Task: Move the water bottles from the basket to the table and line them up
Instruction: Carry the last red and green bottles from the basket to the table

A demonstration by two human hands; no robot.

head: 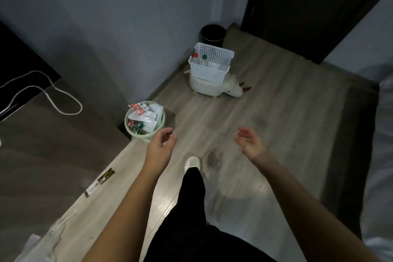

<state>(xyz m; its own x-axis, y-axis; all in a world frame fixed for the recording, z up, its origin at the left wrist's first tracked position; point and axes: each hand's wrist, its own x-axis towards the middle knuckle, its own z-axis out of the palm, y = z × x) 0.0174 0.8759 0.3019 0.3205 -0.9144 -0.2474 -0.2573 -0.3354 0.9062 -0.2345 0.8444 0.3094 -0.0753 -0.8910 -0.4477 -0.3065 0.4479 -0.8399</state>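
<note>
A white perforated basket (209,73) sits on a small white animal-shaped stool (214,88) near the far wall. Inside it stand a clear bottle with a red cap (195,55) and another with a green cap (204,57); more clear bottles lie lower in it, hard to make out. The table (42,149) runs along the left. My left hand (161,144) and my right hand (251,142) hover over the floor, well short of the basket, both empty with fingers loosely apart.
A pale green waste bin (146,121) full of wrappers stands by the table's corner. A black bin (213,33) sits behind the basket. A white cable (53,93) and a wrapper (102,181) lie on the table. A bed edge (382,155) is at right.
</note>
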